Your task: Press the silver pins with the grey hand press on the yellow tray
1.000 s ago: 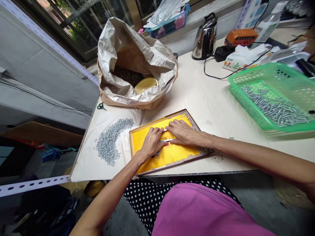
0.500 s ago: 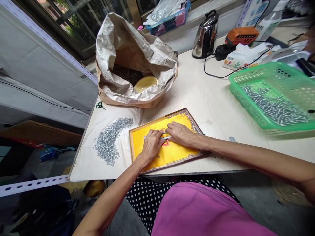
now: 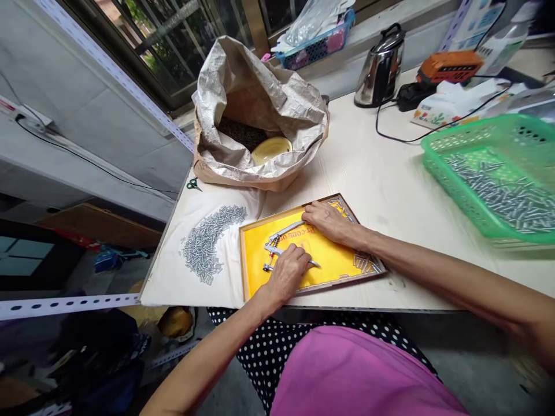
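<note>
In a shallow brown-rimmed tray (image 3: 243,260) with a yellow bottom lies a silver, pliers-like hinged tool (image 3: 284,232) with a small spring between its spread arms. My left hand (image 3: 289,270) is closed around its lower arm, whose pointed end sticks out past the fingers. Fingers of my right hand (image 3: 325,219) are bent together at the end of the upper arm. Small metal pins (image 3: 366,264) lie along the tray's right side. A curved heap of similar small pins (image 3: 203,245) is spread on the white cloth (image 3: 167,283) to the left.
Behind the tray stands a big woven sack (image 3: 243,173) with dark bits and a yellow bowl (image 3: 272,150) inside. Green scissors (image 3: 193,184) lie by its corner. On the right are a green basket (image 3: 451,205) of pins, a steel kettle (image 3: 379,69) and a black cable (image 3: 401,140).
The tool's arms have swung wide apart. My left hand has come down and nearer, while my right hand has moved up. The whole view has shifted slightly.
</note>
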The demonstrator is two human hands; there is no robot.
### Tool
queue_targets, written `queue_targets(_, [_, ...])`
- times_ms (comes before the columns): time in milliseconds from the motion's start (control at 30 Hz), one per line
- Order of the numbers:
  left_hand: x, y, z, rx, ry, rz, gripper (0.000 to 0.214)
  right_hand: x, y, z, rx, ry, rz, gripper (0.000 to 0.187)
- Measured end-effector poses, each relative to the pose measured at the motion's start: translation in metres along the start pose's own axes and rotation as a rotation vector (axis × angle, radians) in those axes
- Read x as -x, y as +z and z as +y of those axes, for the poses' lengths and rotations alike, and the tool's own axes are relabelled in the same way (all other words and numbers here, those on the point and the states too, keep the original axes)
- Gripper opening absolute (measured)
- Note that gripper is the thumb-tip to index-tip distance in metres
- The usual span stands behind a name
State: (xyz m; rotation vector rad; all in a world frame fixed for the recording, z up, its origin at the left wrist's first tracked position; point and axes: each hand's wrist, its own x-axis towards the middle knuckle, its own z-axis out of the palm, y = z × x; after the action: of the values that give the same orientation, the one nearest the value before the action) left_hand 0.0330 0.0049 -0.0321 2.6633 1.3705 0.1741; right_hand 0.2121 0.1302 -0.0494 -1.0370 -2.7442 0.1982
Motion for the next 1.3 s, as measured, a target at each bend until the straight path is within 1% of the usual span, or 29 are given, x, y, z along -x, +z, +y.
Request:
queue_targets(133, [0.007,-0.004,0.004,0.011,0.010,-0.015,0.024,0.009,0.001,0.000,-0.012,-0.050,0.035,0.019])
queue_targets(233, [0.004,-0.017,0.003,-0.003,0.085,-0.041,0.029,0.016,-0.005,0.001,-0.030,-0.073,0.097,0.021])
queue_targets(333, [-0.006,-0.037,-0.010,-0.049,0.174,-0.077,0.033,0.014,-0.011,0.003,-0.016,-0.011,0.169,0.025])
queue_targets(400, [-0.011,-0.046,-0.024,-0.081,0.190,-0.104,0.032,0.010,-0.012,0.005,-0.009,0.043,0.183,0.026])
queue_targets(467, [-0.011,-0.048,-0.035,-0.102,0.200,-0.135,0.031,0.006,-0.011,0.005,-0.006,0.060,0.169,0.026])
queue_targets(500, [-0.009,-0.047,-0.036,-0.109,0.206,-0.148,0.030,0.006,-0.011,0.005,-0.005,0.051,0.158,0.027])
queue_targets(533, [-0.006,-0.044,-0.034,-0.114,0.212,-0.155,0.030,0.008,-0.012,0.004,-0.001,0.032,0.146,0.027])
queue_targets(600, [-0.002,-0.039,-0.019,-0.119,0.227,-0.138,0.030,0.019,-0.020,0.005,0.011,-0.017,0.127,0.028])
queue_targets(667, [-0.002,-0.037,0.006,-0.105,0.262,-0.088,0.030,0.038,-0.036,0.009,0.029,-0.062,0.123,0.028])
queue_targets(767, [-0.009,-0.046,0.041,-0.080,0.352,-0.001,0.030,0.071,-0.065,0.019,0.056,-0.086,0.156,0.030])
queue_targets(833, [-0.014,-0.052,0.052,-0.091,0.388,0.038,0.028,0.083,-0.074,0.025,0.071,-0.084,0.207,0.032])
queue_targets(900, [-0.017,-0.053,0.051,-0.122,0.384,0.047,0.026,0.083,-0.068,0.026,0.061,-0.085,0.241,0.033])
queue_targets(967, [-0.017,-0.046,0.042,-0.157,0.353,0.017,0.025,0.069,-0.049,0.023,0.029,-0.084,0.262,0.033])
queue_targets(1033, [-0.015,-0.034,0.029,-0.185,0.301,-0.036,0.024,0.047,-0.026,0.017,-0.012,-0.082,0.267,0.031])
queue_targets(1100, [-0.009,-0.025,0.016,-0.186,0.236,-0.065,0.023,0.023,-0.007,0.010,-0.044,-0.096,0.240,0.027])
queue_targets(1133, [-0.004,-0.022,0.009,-0.177,0.191,-0.048,0.022,0.013,0.000,0.007,-0.058,-0.109,0.215,0.025])
queue_targets(1167, [0.002,-0.022,0.000,-0.167,0.130,-0.005,0.021,0.005,0.005,0.004,-0.067,-0.121,0.190,0.023])
queue_targets(1233, [0.022,-0.029,-0.022,-0.171,-0.061,0.141,0.021,-0.007,0.011,0.001,-0.067,-0.138,0.145,0.019])
queue_targets(1300, [0.050,-0.040,-0.050,-0.231,-0.355,0.283,0.022,-0.012,0.014,0.001,-0.041,-0.145,0.121,0.017])
